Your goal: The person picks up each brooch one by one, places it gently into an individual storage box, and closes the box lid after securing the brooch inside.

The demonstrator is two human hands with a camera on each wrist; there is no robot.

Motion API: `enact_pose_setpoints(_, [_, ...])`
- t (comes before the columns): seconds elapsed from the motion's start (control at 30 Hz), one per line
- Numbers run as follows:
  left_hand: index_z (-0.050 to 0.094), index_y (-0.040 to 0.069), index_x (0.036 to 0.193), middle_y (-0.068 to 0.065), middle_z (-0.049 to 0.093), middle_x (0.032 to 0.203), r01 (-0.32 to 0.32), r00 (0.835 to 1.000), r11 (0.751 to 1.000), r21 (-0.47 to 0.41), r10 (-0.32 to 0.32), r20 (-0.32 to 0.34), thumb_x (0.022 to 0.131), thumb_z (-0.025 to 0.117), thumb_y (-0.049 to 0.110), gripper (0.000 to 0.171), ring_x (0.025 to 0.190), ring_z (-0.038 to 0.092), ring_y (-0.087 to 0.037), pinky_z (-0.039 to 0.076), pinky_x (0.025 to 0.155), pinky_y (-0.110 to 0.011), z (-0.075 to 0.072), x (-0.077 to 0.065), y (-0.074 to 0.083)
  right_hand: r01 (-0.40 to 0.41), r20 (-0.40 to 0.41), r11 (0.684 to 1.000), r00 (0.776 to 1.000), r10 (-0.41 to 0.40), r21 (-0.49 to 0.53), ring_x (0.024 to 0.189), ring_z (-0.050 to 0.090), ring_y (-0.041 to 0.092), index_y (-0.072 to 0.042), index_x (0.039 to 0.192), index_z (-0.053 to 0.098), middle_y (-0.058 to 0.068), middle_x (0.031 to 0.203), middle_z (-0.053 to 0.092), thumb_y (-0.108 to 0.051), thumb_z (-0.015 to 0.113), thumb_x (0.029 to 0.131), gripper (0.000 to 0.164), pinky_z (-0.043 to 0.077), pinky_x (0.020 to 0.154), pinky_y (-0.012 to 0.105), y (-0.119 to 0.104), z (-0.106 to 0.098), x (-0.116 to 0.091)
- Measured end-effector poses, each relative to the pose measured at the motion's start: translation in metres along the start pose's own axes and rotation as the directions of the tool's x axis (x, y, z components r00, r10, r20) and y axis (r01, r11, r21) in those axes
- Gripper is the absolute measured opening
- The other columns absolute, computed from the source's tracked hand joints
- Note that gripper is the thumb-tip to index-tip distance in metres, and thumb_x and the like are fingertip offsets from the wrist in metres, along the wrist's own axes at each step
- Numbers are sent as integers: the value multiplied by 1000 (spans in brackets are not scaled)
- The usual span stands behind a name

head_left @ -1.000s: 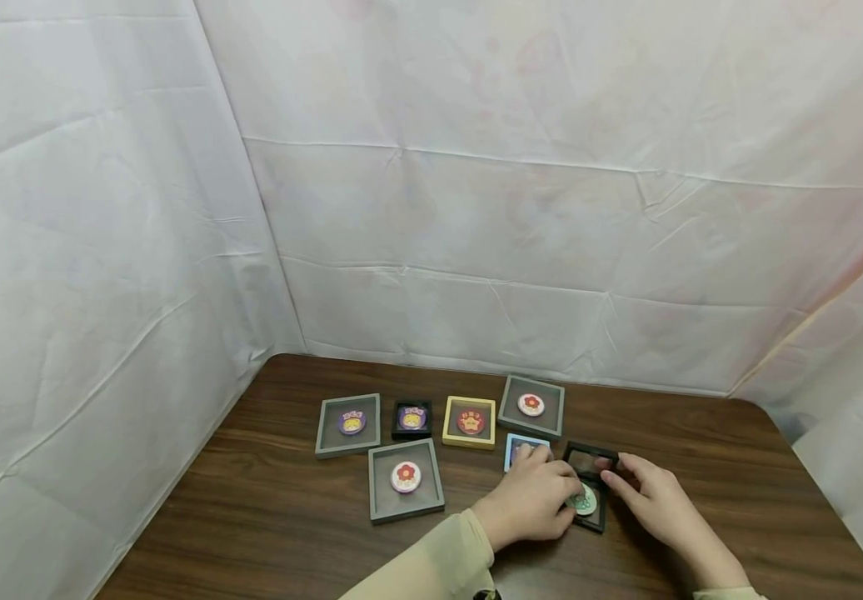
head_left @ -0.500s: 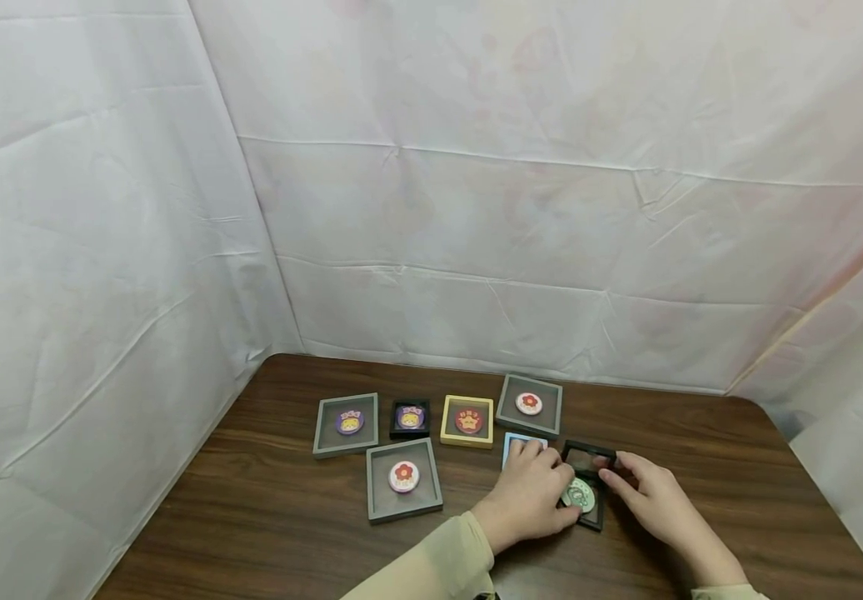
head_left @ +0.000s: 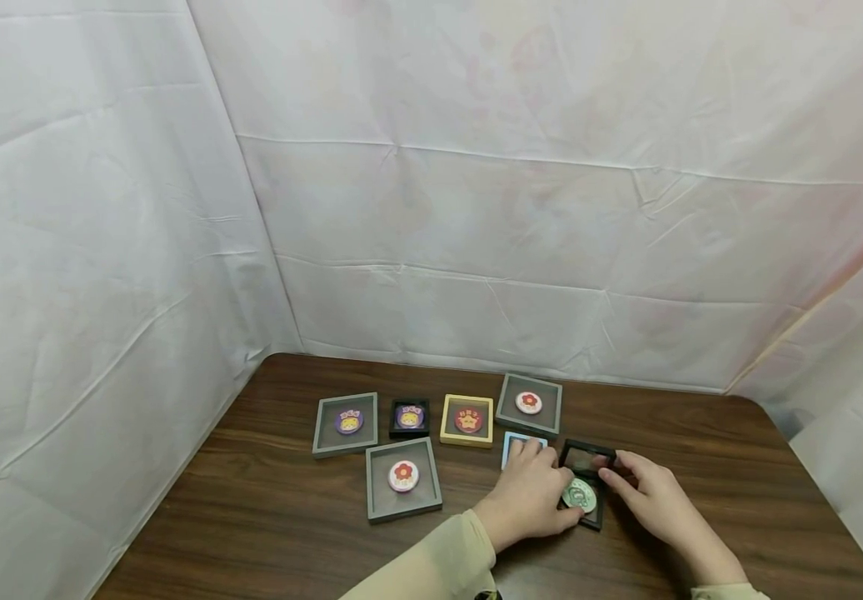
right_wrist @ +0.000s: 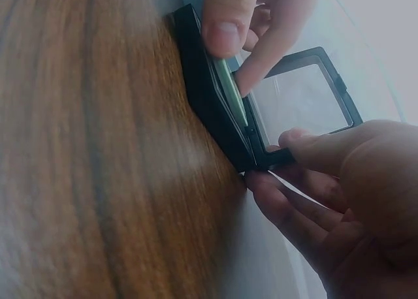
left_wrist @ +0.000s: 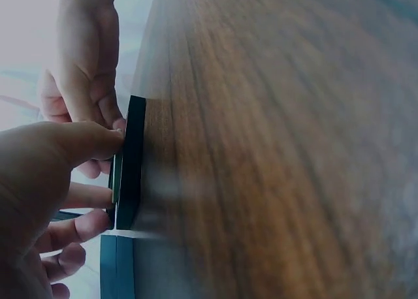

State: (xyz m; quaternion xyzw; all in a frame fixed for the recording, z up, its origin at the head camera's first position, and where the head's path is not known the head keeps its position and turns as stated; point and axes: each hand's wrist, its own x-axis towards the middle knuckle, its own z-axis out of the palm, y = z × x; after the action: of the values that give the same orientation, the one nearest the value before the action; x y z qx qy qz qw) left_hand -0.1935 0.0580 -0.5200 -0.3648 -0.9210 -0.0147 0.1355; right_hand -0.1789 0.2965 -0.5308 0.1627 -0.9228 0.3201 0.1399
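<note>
A small black display case (head_left: pixel 586 461) with a clear film window lies hinged apart on the table. My left hand (head_left: pixel 527 497) pinches a round green badge (head_left: pixel 580 495) between thumb and finger, right over the lower half of the case. In the right wrist view the badge (right_wrist: pixel 232 93) lies close along that half, slightly tilted. My right hand (head_left: pixel 652 500) grips the raised half by its frame, thumb (right_wrist: pixel 307 145) on the edge. Just beyond my left fingers sits a light blue case (head_left: pixel 516 446), partly covered by that hand.
Several cases with round badges lie to the left and behind: two grey ones (head_left: pixel 319 437) (head_left: pixel 379 500), a small black one (head_left: pixel 396 429), a yellow one (head_left: pixel 446 421) and another grey one (head_left: pixel 506 408). White cloth (head_left: pixel 431 217) hangs behind the wooden table (head_left: pixel 274 533).
The green badge has turned to face up more and shifted slightly left over the case. My left thumb has moved to its near edge. My right hand stays in place.
</note>
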Motion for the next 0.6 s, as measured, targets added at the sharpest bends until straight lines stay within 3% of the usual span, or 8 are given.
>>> enact_pose_setpoints(0.23, [82, 40, 118, 14, 62, 97, -28, 999, 1000, -12, 29, 22, 95, 75, 63, 33, 91, 45, -11, 31, 80, -32, 0, 1, 0, -4, 13, 1000, 1000, 3, 22, 91, 68, -1, -18, 110, 78, -4, 102, 79, -14, 78, 104, 7, 58, 70, 29, 0, -1, 0])
enact_pose_setpoints(0.6, [79, 41, 130, 14, 65, 101, -30, 998, 999, -35, 32, 59, 97, 74, 62, 40, 93, 46, -11, 31, 81, -33, 3, 1, -1, -30, 34, 999, 999, 29, 34, 93, 69, 0, -17, 113, 79, -10, 106, 79, -11, 78, 103, 12, 58, 73, 29, -1, -2, 0])
